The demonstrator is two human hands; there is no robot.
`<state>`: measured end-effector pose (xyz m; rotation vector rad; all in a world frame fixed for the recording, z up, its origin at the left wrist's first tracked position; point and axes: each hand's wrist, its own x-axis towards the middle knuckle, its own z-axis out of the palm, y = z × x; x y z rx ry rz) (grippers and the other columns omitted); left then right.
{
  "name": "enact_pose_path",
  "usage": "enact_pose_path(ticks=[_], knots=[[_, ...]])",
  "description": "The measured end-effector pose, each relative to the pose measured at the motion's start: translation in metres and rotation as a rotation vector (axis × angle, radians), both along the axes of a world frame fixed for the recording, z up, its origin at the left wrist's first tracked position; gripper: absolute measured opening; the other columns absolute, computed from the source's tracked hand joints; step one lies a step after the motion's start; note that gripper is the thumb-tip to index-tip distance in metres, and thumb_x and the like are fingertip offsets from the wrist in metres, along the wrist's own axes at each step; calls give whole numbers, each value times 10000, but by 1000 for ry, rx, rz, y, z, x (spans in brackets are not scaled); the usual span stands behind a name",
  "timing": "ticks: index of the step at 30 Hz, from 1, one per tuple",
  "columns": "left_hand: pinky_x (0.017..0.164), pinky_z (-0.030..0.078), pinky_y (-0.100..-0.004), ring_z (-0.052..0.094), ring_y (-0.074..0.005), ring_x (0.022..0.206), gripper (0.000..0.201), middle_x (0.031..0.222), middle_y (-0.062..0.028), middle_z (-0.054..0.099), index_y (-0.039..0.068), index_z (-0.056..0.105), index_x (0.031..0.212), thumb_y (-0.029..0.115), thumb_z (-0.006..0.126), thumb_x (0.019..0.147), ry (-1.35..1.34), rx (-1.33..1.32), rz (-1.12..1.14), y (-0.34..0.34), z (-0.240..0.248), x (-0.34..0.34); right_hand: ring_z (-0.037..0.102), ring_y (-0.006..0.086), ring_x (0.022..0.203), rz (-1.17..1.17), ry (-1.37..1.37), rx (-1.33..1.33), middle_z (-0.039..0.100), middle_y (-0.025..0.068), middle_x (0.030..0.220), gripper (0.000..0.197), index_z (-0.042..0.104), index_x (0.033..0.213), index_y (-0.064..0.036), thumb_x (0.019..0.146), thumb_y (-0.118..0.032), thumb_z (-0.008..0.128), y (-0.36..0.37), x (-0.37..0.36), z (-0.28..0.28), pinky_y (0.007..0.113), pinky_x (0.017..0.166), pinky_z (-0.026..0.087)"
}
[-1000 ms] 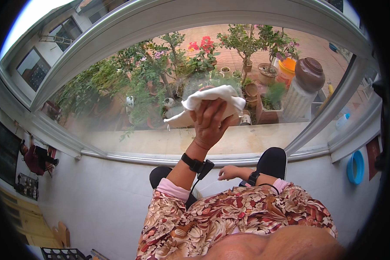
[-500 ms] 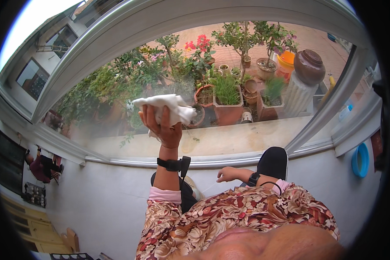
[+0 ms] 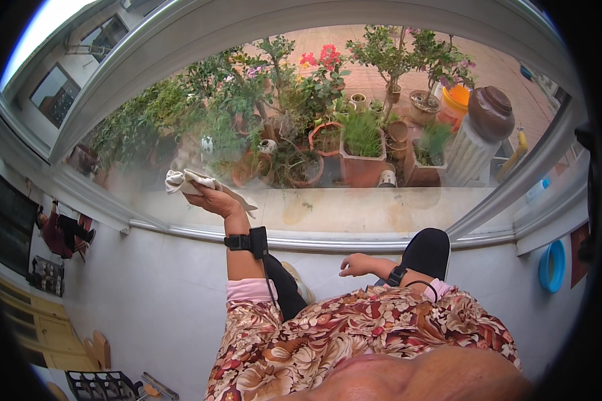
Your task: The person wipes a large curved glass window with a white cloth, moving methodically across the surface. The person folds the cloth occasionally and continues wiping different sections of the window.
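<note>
My left hand [image 3: 214, 200] is closed on a crumpled white cloth [image 3: 201, 179], raised at the left part of the glass pane [image 3: 354, 206]. Whether the cloth presses on the glass I cannot tell. The glass looks hazy around the cloth. My right hand [image 3: 358, 265] hangs loosely beside my right knee, its forearm resting there, with fingers slightly bent and nothing in them. Each wrist wears a black strap, and a small black box sits on the left one.
A pale window frame [image 3: 314, 246] surrounds the glass. Beyond it stand potted plants [image 3: 363, 154], an orange bucket [image 3: 455, 101] and a brown jar [image 3: 491, 113] on a white pillar. A blue basin [image 3: 552, 266] lies at the right. Another person [image 3: 63, 230] sits at the far left.
My left hand has moved left and slightly down with the cloth, and the wrist has turned. My right hand stays beside the knee. The view has shifted a little.
</note>
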<state>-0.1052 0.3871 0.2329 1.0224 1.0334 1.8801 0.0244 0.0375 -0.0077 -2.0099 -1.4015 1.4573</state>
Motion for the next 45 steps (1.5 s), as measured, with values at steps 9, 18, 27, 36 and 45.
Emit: enact_pose_path(ticks=[9,18,27,36,45], knots=[[1195,294,-487,276,-363,1514,633,1619,-219,255,58,348,1565,216,634,1022,384,563,-24,-98,-11,51,743,296,782,42,-26,-6,760,197,926,551,750,1143,-16,875,-496,721,-1,2,-5,414,803,571],[1254,148,-571,394,-380,1458,506,1498,-107,473,292,684,1339,299,792,845,658,1152,-303,-184,19,105,751,275,776,37,-29,-19,766,183,948,548,741,1149,-1,882,-479,718,1,5,1,398,787,578],[1241,261,-530,493,-251,1399,470,1440,15,549,387,674,1315,245,716,869,848,1440,-135,-163,27,102,749,302,827,22,-47,16,761,209,980,554,747,1157,-9,882,-489,717,4,1,7,413,830,570],[1187,318,-563,358,-441,1472,575,1573,-202,337,175,493,1514,416,652,1016,575,915,-3,-65,-5,42,739,325,829,-8,-37,36,755,212,941,509,769,1100,-34,856,-480,739,0,-1,1,431,839,562],[1050,490,-380,511,-264,1342,443,1523,-96,428,101,464,1483,203,582,1069,241,175,-220,-68,-49,19,758,220,792,-35,-7,-25,775,135,980,501,728,1186,-37,903,-451,733,9,17,-10,370,766,590]])
